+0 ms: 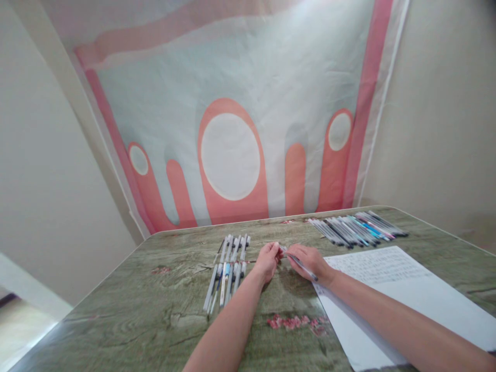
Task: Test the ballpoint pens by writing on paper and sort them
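Observation:
A slim pen [301, 264] lies across my right hand [309, 260], whose fingers are closed round it. Its front end points toward my left hand [268, 258], where the fingers are pinched together at the pen's tip; what they hold there is too small to make out. Left of my hands, pens and clear caps [228, 274] lie in two rows on the table. Under my right forearm is a white sheet of paper [391, 299] with handwriting on its upper part.
A row of many pens [356, 229], mostly clear with some blue, lies at the back right of the wood-patterned table [135, 310]. Behind the table's far edge hangs a pink and grey printed sheet [240, 62].

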A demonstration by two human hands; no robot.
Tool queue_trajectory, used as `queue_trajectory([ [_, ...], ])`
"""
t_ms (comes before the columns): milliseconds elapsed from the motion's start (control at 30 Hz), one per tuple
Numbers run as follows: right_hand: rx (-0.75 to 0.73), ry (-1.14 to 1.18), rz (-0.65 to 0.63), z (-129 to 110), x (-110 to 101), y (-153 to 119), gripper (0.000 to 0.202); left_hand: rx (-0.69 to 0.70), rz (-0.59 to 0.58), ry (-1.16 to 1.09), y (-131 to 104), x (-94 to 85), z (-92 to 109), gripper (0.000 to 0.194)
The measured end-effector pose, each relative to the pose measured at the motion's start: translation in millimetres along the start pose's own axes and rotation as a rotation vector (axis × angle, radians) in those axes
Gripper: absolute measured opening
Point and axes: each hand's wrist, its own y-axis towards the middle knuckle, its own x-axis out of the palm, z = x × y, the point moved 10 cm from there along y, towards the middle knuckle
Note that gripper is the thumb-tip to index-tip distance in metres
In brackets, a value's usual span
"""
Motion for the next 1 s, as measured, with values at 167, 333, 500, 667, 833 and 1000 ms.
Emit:
queue_trajectory([
  [167, 0.121, -0.005, 0.081, 14, -11, 2, 0.019, 0.312, 0.183, 0.519, -9, -14.5, 41, 0.019],
  [333, 0.210, -0.015, 0.095, 23, -14, 1, 0.017, 0.548, -0.008, 1.143, -26, 26.0, 54, 0.028],
  [500, 0.217, 0.002, 0.090, 18, -17, 3, 0.022, 0.476, -0.126, 1.430, -25, 44.3, 35, 0.023],
  [667, 0.216, 0.019, 0.052, 14, -18, 5, 0.025, 0.499, -0.066, 1.368, -28, 39.6, 38, 0.024],
  [833, 0.192, 0.033, 0.045, 15, -16, 3, 0.026, 0.492, 0.072, 0.802, -21, 16.3, 51, 0.024],
  [1000, 0.050, -0.013, 0.008, 2, -7, 1, 0.020, 0.186, 0.241, -0.078, 1, -24.9, 21, 0.016],
])
